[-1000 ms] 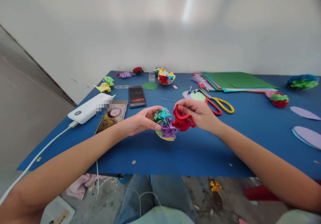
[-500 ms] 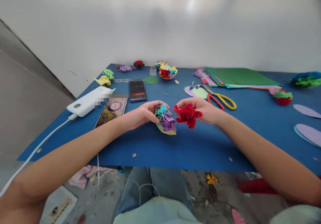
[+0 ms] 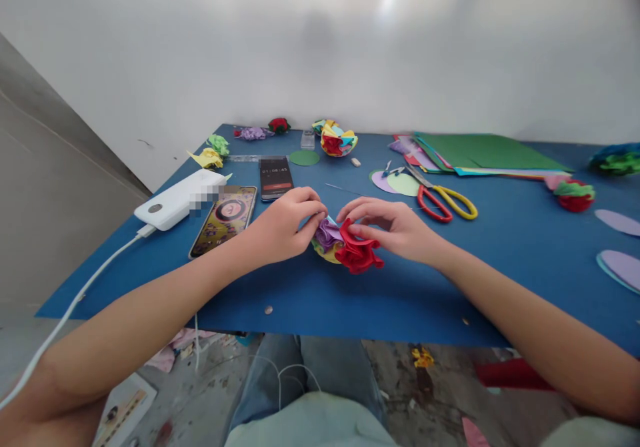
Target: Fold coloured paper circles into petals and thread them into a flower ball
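Observation:
In the middle of the head view, a ruffled purple and yellow paper flower (image 3: 328, 233) is between my hands. A red paper flower (image 3: 360, 255) sits against its right side; whether the two are joined cannot be seen. My left hand (image 3: 287, 227) is closed, thumb and fingers pinching the upper left edge of the purple flower. My right hand (image 3: 395, 228) has its thumb and fingers closed on the upper part of the red flower. The fingers partly cover the spot where both flowers meet.
Scissors (image 3: 443, 200) with red and yellow handles lie beyond my right hand. Stacked coloured paper (image 3: 495, 153) is behind them. A phone showing a timer (image 3: 276, 180), another phone (image 3: 225, 220) and a white power bank (image 3: 180, 197) lie left. A multicoloured paper ball (image 3: 339, 141) stands at the back.
The red flower has come left and down against the purple one. My left hand has shifted from cupping the purple flower to pinching its upper edge.

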`<state>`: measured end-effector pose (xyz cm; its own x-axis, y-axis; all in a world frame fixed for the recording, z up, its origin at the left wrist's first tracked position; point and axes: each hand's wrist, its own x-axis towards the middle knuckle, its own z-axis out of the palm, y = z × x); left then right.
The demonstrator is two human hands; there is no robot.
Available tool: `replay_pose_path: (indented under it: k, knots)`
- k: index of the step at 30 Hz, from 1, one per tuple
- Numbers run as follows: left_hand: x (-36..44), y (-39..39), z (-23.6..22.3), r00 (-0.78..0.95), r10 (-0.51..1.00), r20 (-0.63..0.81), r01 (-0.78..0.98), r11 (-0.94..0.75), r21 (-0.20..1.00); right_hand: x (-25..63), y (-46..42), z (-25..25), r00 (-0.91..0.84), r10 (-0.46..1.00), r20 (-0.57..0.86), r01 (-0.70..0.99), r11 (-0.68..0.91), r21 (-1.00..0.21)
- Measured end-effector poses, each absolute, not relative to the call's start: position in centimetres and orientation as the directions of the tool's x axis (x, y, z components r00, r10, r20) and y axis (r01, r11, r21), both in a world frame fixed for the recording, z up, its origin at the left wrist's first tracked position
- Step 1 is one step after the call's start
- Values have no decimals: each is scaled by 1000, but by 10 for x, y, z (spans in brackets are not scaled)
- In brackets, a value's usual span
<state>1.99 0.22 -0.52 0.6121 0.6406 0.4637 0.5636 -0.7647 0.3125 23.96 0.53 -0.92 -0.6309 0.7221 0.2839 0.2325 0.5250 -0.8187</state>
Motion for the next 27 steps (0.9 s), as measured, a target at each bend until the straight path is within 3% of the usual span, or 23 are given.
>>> replay_pose_path:
  k: [3, 8, 13, 17, 20, 24, 27]
  knots:
    - [15, 6, -3, 664, 621, 418, 575, -780, 247, 238, -1, -4, -669, 691, 274, 211, 530, -821]
    - [14, 8, 0, 695, 656, 296, 602, -755, 259, 234, -9, -2, -697, 677, 236, 237, 528, -816]
    - [19, 3, 2, 666, 664, 339, 648, -741, 176, 234, -11, 0, -667, 718, 200, 243, 463, -852]
    - [22, -4, 2, 725, 572, 384, 594, -801, 71, 234, -11, 4, -627, 761, 169, 207, 372, -905]
    - [24, -11, 2, 759, 507, 409, 551, -834, 12, 234, -11, 8, -634, 748, 197, 217, 416, -883]
    - [27, -19, 1, 789, 496, 363, 494, -863, 106, 235, -12, 14, -769, 620, 152, 299, 560, -773]
    - [26, -20, 2, 797, 495, 347, 448, -869, 211, 239, -12, 17, -807, 564, 176, 266, 613, -744]
